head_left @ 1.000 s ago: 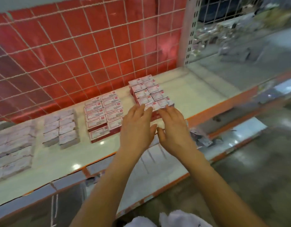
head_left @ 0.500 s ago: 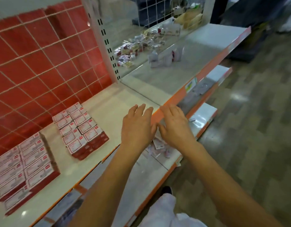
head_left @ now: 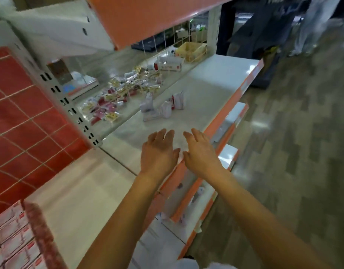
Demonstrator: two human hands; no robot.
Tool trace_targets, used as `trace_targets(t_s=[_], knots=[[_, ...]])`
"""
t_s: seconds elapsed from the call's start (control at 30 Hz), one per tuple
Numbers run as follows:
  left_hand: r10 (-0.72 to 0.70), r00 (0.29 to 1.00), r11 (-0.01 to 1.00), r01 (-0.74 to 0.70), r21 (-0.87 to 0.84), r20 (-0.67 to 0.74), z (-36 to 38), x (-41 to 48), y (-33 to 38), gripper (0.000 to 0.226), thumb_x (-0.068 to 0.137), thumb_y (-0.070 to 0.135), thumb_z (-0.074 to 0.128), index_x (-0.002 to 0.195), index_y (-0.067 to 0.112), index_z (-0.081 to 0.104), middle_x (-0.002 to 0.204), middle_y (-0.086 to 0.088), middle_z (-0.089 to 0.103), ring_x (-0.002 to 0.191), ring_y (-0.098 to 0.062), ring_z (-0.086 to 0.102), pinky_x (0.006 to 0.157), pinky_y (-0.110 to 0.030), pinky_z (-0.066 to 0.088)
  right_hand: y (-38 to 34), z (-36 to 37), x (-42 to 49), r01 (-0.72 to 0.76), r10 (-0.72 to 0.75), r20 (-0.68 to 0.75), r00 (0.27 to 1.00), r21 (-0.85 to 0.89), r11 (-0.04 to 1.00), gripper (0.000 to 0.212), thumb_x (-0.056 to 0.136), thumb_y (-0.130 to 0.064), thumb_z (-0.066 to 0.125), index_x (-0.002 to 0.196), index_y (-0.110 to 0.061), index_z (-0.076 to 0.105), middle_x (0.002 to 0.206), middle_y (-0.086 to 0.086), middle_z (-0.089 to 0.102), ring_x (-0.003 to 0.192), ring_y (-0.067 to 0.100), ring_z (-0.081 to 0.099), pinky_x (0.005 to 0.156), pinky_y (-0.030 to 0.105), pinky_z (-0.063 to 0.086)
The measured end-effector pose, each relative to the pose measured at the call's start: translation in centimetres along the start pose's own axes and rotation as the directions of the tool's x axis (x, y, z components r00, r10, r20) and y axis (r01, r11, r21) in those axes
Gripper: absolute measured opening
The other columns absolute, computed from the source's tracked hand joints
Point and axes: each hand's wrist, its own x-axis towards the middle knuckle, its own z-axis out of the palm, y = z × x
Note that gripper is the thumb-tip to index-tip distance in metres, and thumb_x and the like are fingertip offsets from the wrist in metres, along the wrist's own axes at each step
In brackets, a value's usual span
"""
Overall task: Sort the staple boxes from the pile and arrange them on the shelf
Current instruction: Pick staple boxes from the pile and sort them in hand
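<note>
**Both hands empty, short of the loose boxes**

Your left hand [head_left: 157, 152] and right hand [head_left: 201, 152] are side by side, palms down, over the front of the white shelf [head_left: 206, 82]. The thumbs nearly meet. On both hands the fingers are straight and a little spread, and they hold nothing. You cannot tell from this view whether the palms touch the shelf or are just above it.

The loose staple boxes [head_left: 161, 108] are on the same shelf beyond your fingertips, apart from both hands. This is a small blurred cluster of white boxes with red marks, some upright and some lying flat. The sorted staple boxes [head_left: 12, 239] are packed in tight rows at the bottom left corner, well apart from your hands.

Behind the loose boxes, a heap of small packets [head_left: 124, 94] is spread toward the back. Farther back there is a red and white carton [head_left: 168, 65], with a yellow basket [head_left: 190, 50] just beyond it. A red tiled wall [head_left: 22, 113] fills the left side.
</note>
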Motion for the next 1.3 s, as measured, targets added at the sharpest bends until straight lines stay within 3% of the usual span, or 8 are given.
trace_targets(t_s=[0.17,0.4,0.7,0.83,0.97,1.13,1.23,1.3], knots=[[-0.118,0.991,0.993,0.119,-0.021,0.056,0.5,4.9,0.4,0.066,0.095,0.041,0.049,0.15,0.019,0.02,0.154,-0.006,0.028,0.138,-0.029,0.03,0.106,-0.04,0.033,2.6,-0.2,4.1,-0.021,0.021,-0.008,1.0,0.012,1.0,0.064,0.092,-0.026,0.054,0.147,-0.015,0.024,0.154,0.013,0.02,0.141,0.031,0.019,0.113,0.038,0.021],[-0.245,0.969,0.969,0.244,-0.048,-0.015,1.7,11.7,1.2,0.064,0.09,0.033,0.06,0.142,0.012,0.029,0.141,-0.012,0.042,0.125,-0.031,0.046,0.097,-0.037,0.042,6.0,-0.5,11.4,0.06,-0.062,0.019,0.998,0.082,0.995,0.062,0.089,-0.023,0.057,0.143,-0.007,0.031,0.143,0.019,0.033,0.127,0.038,0.036,0.105,0.038,0.03],[-0.496,0.867,0.856,0.482,-0.187,-0.037,3.6,18.0,0.5,0.061,0.09,0.032,0.059,0.143,0.017,0.035,0.141,-0.012,0.047,0.125,-0.032,0.048,0.101,-0.044,0.04,9.1,-2.0,21.0,0.161,-0.163,0.005,0.987,0.148,0.976,0.054,0.091,-0.02,0.052,0.142,-0.013,0.034,0.137,0.021,0.034,0.123,0.04,0.036,0.101,0.042,0.031],[-0.502,0.86,0.86,0.484,-0.162,-0.095,4.2,19.1,0.4,0.044,0.094,0.034,0.053,0.136,0.022,0.047,0.132,-0.008,0.056,0.119,-0.027,0.053,0.096,-0.039,0.043,9.6,-1.4,23.7,0.202,-0.207,0.007,0.978,0.184,0.962,0.049,0.092,-0.036,0.053,0.138,-0.021,0.044,0.135,0.02,0.038,0.121,0.039,0.039,0.097,0.041,0.037],[-0.502,0.846,0.865,0.492,-0.097,-0.18,4.1,19.3,1.0,0.017,0.096,0.026,0.048,0.107,0.023,0.061,0.109,-0.004,0.067,0.1,-0.026,0.063,0.077,-0.033,0.047,10.1,-0.8,24.7,0.259,-0.263,-0.007,0.965,0.206,0.944,0.035,0.089,-0.03,0.057,0.12,-0.014,0.058,0.113,0.018,0.057,0.106,0.036,0.052,0.085,0.033,0.038],[-0.381,0.905,0.924,0.364,-0.119,-0.188,4.2,17.8,0.9,0.035,0.09,0.011,0.058,0.123,0.023,0.059,0.117,-0.006,0.063,0.101,-0.028,0.064,0.079,-0.037,0.051,11.3,-0.7,24.0,0.179,-0.17,-0.057,0.984,0.381,0.907,0.022,0.086,-0.014,0.058,0.104,-0.003,0.052,0.099,0.02,0.056,0.088,0.035,0.054,0.065,0.028,0.03],[-0.314,0.924,0.945,0.281,-0.168,-0.218,5.0,16.4,1.0,0.037,0.084,0.004,0.063,0.118,0.019,0.064,0.109,-0.009,0.06,0.09,-0.028,0.064,0.071,-0.037,0.054,12.9,-0.4,23.9,0.118,-0.139,0.024,0.99,0.388,0.914,0.031,0.082,-0.005,0.056,0.111,0.0,0.05,0.1,0.021,0.058,0.094,0.037,0.055,0.067,0.03,0.033],[-0.331,0.916,0.933,0.282,-0.223,-0.226,5.6,15.8,1.1,0.035,0.08,0.014,0.073,0.113,0.018,0.064,0.107,-0.009,0.057,0.086,-0.024,0.062,0.072,-0.036,0.054,13.7,-0.5,23.8,0.062,-0.114,0.133,0.985,0.345,0.937,0.044,0.081,-0.007,0.059,0.123,-0.001,0.049,0.113,0.021,0.058,0.106,0.036,0.054,0.079,0.034,0.039]])
